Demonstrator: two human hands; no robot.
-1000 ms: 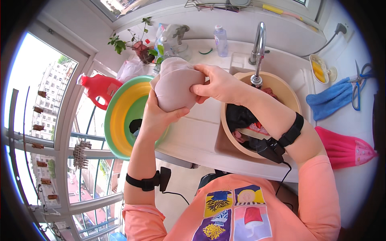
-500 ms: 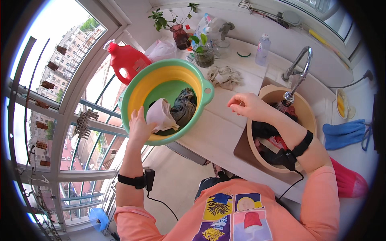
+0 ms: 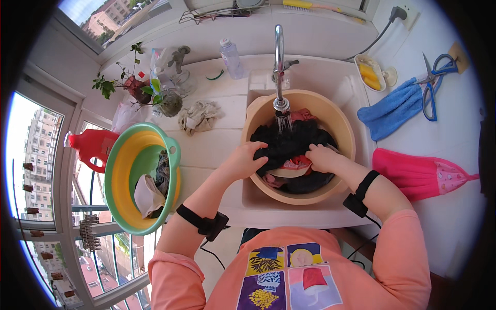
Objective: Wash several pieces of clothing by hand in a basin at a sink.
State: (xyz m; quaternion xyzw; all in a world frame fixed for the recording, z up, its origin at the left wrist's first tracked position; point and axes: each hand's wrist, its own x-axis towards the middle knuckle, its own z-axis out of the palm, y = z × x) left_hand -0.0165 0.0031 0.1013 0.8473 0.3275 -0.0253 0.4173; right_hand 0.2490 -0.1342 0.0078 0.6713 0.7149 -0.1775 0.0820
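Under the running faucet (image 3: 279, 72), wet laundry fills a beige basin (image 3: 343, 178) in the sink. A black garment (image 3: 292, 138) lies on top, with red cloth (image 3: 297, 163) and pinkish pieces showing around it. My left hand (image 3: 244, 160) reaches over the basin's left side, thumb and index finger apart against the black garment's edge. At the right side, my right hand (image 3: 321, 157) has its fingers curled into the black garment; the fingertips are partly hidden. Water falls onto the cloth between both hands.
A green-and-yellow basin (image 3: 120, 178) with pale and dark clothes stands left, beside a red detergent jug (image 3: 93, 146). Crumpled beige cloth (image 3: 199, 117), potted plants (image 3: 169, 103) and a clear bottle (image 3: 231, 59) sit on the counter. Blue-handled scissors (image 3: 430, 98) and pink cloth (image 3: 408, 173) hang right.
My left hand has left the green-and-yellow basin and come right to the beige basin. My right hand has moved onto the black garment. The view has turned toward the sink.
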